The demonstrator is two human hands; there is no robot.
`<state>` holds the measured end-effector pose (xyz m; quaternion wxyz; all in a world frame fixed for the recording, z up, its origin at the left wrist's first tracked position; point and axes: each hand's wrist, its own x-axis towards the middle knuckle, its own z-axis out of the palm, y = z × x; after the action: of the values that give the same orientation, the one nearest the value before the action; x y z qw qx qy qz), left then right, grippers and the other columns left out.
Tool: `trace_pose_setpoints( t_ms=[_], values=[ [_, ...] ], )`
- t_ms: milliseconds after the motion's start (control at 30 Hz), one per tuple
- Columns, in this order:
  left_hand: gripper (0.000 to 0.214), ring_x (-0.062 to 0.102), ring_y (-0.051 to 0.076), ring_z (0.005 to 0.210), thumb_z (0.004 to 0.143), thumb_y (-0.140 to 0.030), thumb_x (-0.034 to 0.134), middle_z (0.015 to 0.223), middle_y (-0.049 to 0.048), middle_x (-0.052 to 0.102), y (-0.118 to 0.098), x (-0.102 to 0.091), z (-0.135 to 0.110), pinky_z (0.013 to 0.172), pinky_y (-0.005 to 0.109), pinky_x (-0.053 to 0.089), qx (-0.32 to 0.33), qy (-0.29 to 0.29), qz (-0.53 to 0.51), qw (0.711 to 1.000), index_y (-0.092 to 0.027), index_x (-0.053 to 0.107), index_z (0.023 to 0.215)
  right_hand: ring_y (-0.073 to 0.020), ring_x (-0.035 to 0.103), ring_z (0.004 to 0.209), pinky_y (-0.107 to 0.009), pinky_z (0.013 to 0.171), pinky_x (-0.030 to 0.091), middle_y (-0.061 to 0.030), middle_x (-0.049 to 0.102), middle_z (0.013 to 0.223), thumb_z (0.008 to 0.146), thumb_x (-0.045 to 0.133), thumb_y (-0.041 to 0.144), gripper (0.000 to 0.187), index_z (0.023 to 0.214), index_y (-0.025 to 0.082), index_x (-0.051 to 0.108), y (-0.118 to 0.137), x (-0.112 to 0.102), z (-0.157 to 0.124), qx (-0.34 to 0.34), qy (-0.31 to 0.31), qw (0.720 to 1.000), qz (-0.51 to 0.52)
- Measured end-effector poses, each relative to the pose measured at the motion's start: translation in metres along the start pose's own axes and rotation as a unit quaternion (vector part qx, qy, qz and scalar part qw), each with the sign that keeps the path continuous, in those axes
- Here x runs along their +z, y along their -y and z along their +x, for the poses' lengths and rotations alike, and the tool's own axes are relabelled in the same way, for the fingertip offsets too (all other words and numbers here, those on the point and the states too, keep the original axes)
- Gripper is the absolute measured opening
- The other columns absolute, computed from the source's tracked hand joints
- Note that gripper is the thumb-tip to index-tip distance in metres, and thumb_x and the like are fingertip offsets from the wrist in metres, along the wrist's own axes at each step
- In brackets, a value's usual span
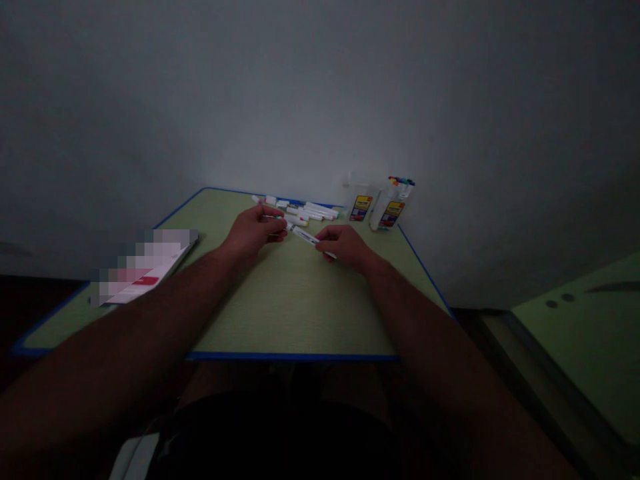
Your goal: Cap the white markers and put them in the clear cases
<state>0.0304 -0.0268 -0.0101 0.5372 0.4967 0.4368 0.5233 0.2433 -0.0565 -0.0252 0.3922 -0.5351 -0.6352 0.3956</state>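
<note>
A white marker pen (305, 236) spans the gap between my two hands, above the middle of the table. My right hand (345, 245) is closed around the pen's near right part. At its far left end, the fingers of my left hand (256, 228) are pinched, seemingly on the tip or cap. Just behind the hands, several white markers (321, 211) lie in a loose spread on the table, some with coloured ends. One marker with a yellowish end (298, 221) lies close to my left fingertips.
Two clear plastic pen cases (361, 200) (393, 208) stand at the back right; the right one holds several coloured markers. A partly blurred white and red booklet or box (145, 272) lies on the left. The table (295, 320) has blue edges and meets a wall behind.
</note>
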Motion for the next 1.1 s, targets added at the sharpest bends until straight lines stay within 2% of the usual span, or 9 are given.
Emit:
trace_pose_setpoints(
  t_ms=[367,500,700,933,1100],
  values=[
    [0.016,0.064,0.014,0.056,0.071,-0.007,0.077,0.065,0.0033,0.068,0.0003,-0.0009,0.0004,0.062,0.029,0.055,0.009,0.002,0.010,1.000,-0.014,0.065,0.079,-0.0070,0.053,0.047,-0.018,0.045,0.041,0.0036,0.064,0.060,0.069,0.074,0.013,0.012,0.081,0.016,0.069,0.0006,0.0006,-0.0007,-0.022,-0.008,1.000,-0.005],
    [0.016,0.063,0.013,0.055,0.072,-0.006,0.075,0.065,0.0024,0.068,-0.0017,0.0002,-0.0008,0.061,0.028,0.055,0.007,-0.002,0.011,1.000,-0.015,0.067,0.082,-0.0072,0.054,0.047,-0.018,0.044,0.044,0.0039,0.064,0.061,0.069,0.076,0.015,0.016,0.079,0.018,0.064,0.0003,0.0015,0.0001,-0.020,-0.023,0.998,0.048],
    [0.010,0.061,0.012,0.055,0.075,-0.006,0.073,0.067,0.0046,0.067,0.0015,0.0005,0.0011,0.060,0.027,0.054,0.000,-0.012,0.022,1.000,-0.014,0.067,0.076,-0.0082,0.057,0.054,-0.021,0.051,0.053,0.0043,0.062,0.062,0.069,0.079,0.023,0.021,0.076,0.019,0.059,-0.0036,-0.0014,0.0042,-0.023,-0.060,0.990,0.126],
    [0.012,0.060,0.012,0.058,0.078,-0.007,0.072,0.067,0.0045,0.067,0.0027,0.0002,0.0017,0.063,0.028,0.054,0.004,-0.013,0.034,0.999,-0.016,0.066,0.073,-0.0113,0.067,0.073,-0.027,0.066,0.064,-0.0007,0.068,0.097,0.060,0.082,0.013,0.034,0.086,0.019,0.060,-0.0036,-0.0040,0.0053,-0.041,-0.100,0.977,0.184],
    [0.012,0.061,0.013,0.060,0.077,-0.008,0.074,0.069,0.0049,0.067,0.0021,0.0003,0.0001,0.063,0.029,0.054,0.006,-0.013,0.032,0.999,-0.016,0.066,0.073,-0.0139,0.072,0.082,-0.029,0.073,0.065,-0.0029,0.068,0.104,0.068,0.078,0.011,0.034,0.092,0.021,0.056,-0.0080,-0.0050,0.0080,-0.039,-0.109,0.974,0.195]
  ],
)
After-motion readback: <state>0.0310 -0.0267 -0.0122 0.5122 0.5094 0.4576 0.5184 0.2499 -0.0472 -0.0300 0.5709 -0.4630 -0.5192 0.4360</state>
